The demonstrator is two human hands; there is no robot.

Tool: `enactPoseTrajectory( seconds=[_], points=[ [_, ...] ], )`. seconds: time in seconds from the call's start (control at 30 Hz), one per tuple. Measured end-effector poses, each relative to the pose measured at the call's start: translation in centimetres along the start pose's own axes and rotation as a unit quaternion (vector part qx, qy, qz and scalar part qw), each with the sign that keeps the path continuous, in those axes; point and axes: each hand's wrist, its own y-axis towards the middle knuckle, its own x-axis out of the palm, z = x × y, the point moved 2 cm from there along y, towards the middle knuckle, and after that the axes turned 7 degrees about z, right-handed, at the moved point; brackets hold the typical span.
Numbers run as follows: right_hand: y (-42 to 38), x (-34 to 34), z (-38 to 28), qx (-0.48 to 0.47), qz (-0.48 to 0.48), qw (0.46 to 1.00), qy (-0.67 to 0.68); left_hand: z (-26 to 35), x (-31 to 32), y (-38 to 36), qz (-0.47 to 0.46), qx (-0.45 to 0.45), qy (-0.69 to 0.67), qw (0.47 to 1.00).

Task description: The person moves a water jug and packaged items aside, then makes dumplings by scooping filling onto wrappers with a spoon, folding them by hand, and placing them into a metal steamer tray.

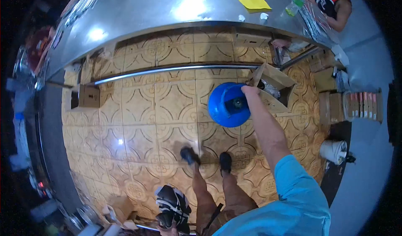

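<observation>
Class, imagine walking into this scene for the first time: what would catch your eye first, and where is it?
Probably the bright blue, round metal cylinder, gripped at its top by the person's right hand, beside an open brown cardboard box. Next comes the yellow flat sheet on the shiny metal table across the top of the picture.

Open box (285, 83) stands below the table (142, 5), right side.

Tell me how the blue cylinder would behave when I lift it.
The blue cylinder is probably stiff and rather heavy, given its metal-looking shell and valve. Its rounded sides could make it roll if tipped, though the right hand is at its collar.
</observation>
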Motion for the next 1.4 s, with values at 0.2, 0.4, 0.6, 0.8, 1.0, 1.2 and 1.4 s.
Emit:
enactPoseTrajectory(
  seconds=[0.2,0.4,0.6,0.8,1.0,1.2,1.4],
  points=[
    [-9.5,9.0,-4.9,0.129,-0.061,0.954,0.262,8.7,11.5,18.6,-0.062,0.159,-0.044,0.984],
    [-11.3,12.0,-3.9,0.110,-0.172,0.977,0.055,25.6,15.8,26.8,-0.073,0.226,0.048,0.970],
    [-20.4,8.7,-8.1,-0.203,-0.128,0.934,-0.264,33.9,21.9,24.4,-0.210,0.054,-0.280,0.935],
    [-27.0,-13.8,-9.1,-0.245,-0.079,0.951,-0.172,41.8,36.5,12.5,-0.427,-0.071,-0.453,0.779],
    [-28.8,-39.0,-3.0,-0.056,-0.018,0.998,0.031,39.1,52.5,3.0,-0.296,-0.088,-0.438,0.844],
    [-30.5,-49.6,-3.3,0.039,0.001,0.949,-0.312,34.0,45.4,2.6,-0.404,0.026,-0.353,0.843],
    [-19.2,-52.4,-10.0,0.076,-0.099,0.909,-0.398,15.0,24.0,6.7,-0.363,0.028,-0.227,0.903]
  ],
)
